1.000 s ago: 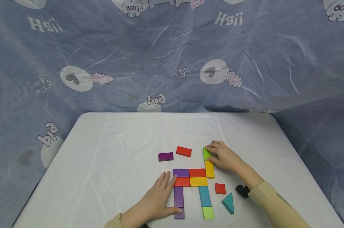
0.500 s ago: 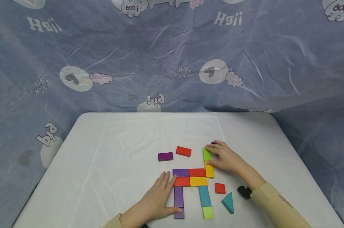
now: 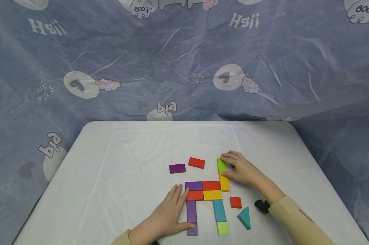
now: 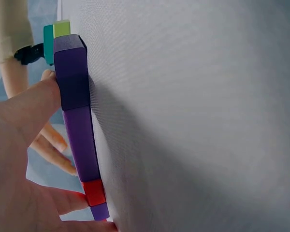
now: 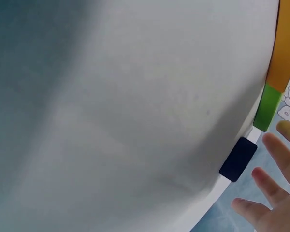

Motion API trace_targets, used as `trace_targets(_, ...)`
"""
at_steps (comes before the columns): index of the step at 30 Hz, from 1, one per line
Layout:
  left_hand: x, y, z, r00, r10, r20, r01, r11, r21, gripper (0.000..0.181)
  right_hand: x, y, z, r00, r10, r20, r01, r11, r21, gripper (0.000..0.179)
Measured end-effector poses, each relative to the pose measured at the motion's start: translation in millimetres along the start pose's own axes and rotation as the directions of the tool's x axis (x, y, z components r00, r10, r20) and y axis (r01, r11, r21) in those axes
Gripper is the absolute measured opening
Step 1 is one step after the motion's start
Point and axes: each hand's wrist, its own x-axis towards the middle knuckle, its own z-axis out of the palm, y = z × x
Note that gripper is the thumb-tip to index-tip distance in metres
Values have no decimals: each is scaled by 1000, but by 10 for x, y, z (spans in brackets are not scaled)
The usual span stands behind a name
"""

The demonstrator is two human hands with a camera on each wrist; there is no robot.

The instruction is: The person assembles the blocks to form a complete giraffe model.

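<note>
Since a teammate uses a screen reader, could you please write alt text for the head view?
A person's left hand touches the left side of a flat shape of colourful blocks on a white table, while the right hand is at the green block at its upper right. Loose red blocks, purple blocks and a teal triangle lie nearby.

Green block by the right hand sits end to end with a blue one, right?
Not blue: the green block by the right hand sits end to end with a yellow block, as the head view shows.
</note>
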Motion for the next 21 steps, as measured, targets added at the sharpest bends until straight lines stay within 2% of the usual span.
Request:
trace_targets(5, -4, 4, -1, 1000, 4, -12, -4, 1000, 2, 105, 8, 64, -69, 999, 44, -17, -44, 999, 10, 59)
trace_targets(13, -5, -4, 10, 1000, 13, -26, -12, 1000, 16, 105, 39, 201, -131, 997, 76, 16, -76, 997, -17, 59)
trace_targets(21, -7, 9, -8, 1000, -1, 6, 1, 1000, -10, 106, 89, 253, -136, 996, 86, 30, -86, 996, -18, 55)
